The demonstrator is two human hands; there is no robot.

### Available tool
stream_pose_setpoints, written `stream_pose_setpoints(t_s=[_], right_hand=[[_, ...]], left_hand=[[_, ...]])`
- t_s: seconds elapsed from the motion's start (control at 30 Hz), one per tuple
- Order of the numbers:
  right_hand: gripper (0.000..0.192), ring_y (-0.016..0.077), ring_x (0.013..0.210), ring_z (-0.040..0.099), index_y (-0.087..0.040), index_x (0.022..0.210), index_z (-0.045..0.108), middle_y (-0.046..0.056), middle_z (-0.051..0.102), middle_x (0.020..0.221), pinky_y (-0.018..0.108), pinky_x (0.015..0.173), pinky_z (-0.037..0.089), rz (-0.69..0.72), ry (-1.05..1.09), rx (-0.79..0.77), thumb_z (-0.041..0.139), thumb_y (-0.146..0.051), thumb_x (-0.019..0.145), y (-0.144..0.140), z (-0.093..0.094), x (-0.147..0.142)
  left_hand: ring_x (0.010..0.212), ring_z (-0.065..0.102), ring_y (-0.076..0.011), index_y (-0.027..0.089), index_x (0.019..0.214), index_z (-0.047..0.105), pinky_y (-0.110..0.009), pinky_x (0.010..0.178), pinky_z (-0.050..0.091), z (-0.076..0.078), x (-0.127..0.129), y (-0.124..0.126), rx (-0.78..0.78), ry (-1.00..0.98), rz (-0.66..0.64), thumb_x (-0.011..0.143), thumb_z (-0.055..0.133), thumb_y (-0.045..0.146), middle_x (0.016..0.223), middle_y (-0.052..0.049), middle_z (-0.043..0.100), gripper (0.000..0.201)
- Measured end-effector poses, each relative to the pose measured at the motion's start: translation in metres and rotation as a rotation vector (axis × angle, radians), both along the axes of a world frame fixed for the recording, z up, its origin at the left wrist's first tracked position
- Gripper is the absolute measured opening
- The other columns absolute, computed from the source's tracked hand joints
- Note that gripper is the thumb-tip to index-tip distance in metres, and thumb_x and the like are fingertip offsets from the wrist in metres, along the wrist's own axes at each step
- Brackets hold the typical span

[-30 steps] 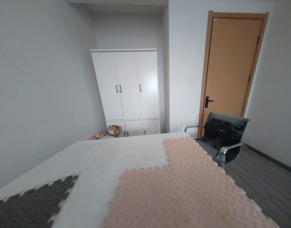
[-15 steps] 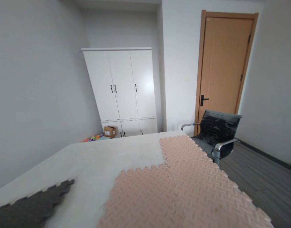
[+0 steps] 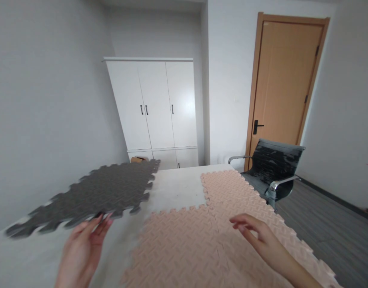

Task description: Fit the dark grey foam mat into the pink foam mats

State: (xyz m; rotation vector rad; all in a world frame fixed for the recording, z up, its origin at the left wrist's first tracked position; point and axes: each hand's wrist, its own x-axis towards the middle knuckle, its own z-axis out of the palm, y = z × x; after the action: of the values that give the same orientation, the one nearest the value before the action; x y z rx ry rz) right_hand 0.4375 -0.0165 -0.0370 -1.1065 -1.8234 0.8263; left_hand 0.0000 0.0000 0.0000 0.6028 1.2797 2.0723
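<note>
My left hand (image 3: 86,244) pinches the near edge of a dark grey foam mat tile (image 3: 106,190) with jigsaw edges. The tile is held up above the left side of the white table and looks slightly blurred. My right hand (image 3: 256,232) hovers over joined pink foam mat tiles (image 3: 178,244), its fingers loosely curved and thumb apart, holding nothing. The pink tiles form an L shape along the table's right side, their raised bar pattern facing up.
The white table (image 3: 178,184) shows beyond and between the tiles. A worn black chair (image 3: 275,164) with metal armrests stands at its right. Behind are a white cabinet (image 3: 154,104), a partly hidden cardboard box (image 3: 137,159) and a closed wooden door (image 3: 287,80).
Both hands have come into view. The dark grey tile has moved up and forward from the lower left, now held by my left hand and covering part of the box. The pink tiles stay put.
</note>
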Motion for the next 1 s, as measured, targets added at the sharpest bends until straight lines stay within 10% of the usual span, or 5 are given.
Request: stream_pose_setpoints(t_s=[0.2,0.47,0.73,1.0], right_hand=[[0.048,0.0204,0.085,0.064,-0.016,0.103,0.058,0.012,0.063,0.107,0.038,0.073,0.052,0.216,0.462,-0.622,0.05,-0.058,0.081,0.13,0.023,-0.073],[0.013,0.0114,0.068,0.059,-0.02,0.094,0.051,0.001,0.063,0.084,0.024,0.057,0.047,0.101,0.637,-0.661,0.047,-0.026,0.084,0.215,-0.026,-0.121],[0.025,0.0118,0.065,0.057,-0.022,0.094,0.052,-0.002,0.064,0.08,0.025,0.06,0.045,0.039,0.606,-0.575,0.059,-0.02,0.071,0.262,-0.057,-0.093],[0.032,0.0132,0.06,0.056,-0.023,0.093,0.05,-0.004,0.061,0.068,0.025,0.057,0.042,0.079,0.528,-0.596,0.06,-0.018,0.062,0.288,-0.079,-0.084]], left_hand=[[0.076,0.066,-0.0104,0.02,0.063,0.045,-0.02,0.072,0.053,-0.016,0.091,0.075,0.136,-0.113,-0.293,0.059,0.071,0.018,0.07,0.006,0.066,0.026],[0.083,0.066,-0.012,0.022,0.073,0.042,-0.026,0.081,0.051,-0.056,0.146,0.115,-0.03,-0.011,-0.502,0.064,0.072,0.031,0.082,0.002,0.066,0.032],[0.053,0.064,-0.02,0.013,0.075,0.06,-0.029,0.047,0.044,-0.07,0.079,0.103,-0.535,0.317,-0.958,0.064,0.066,0.059,0.083,-0.013,0.07,0.047],[0.058,0.054,-0.0115,0.018,0.082,0.058,-0.024,0.053,0.043,-0.057,-0.026,0.154,-0.568,0.641,-0.487,0.062,0.061,0.045,0.081,-0.003,0.066,0.034]])
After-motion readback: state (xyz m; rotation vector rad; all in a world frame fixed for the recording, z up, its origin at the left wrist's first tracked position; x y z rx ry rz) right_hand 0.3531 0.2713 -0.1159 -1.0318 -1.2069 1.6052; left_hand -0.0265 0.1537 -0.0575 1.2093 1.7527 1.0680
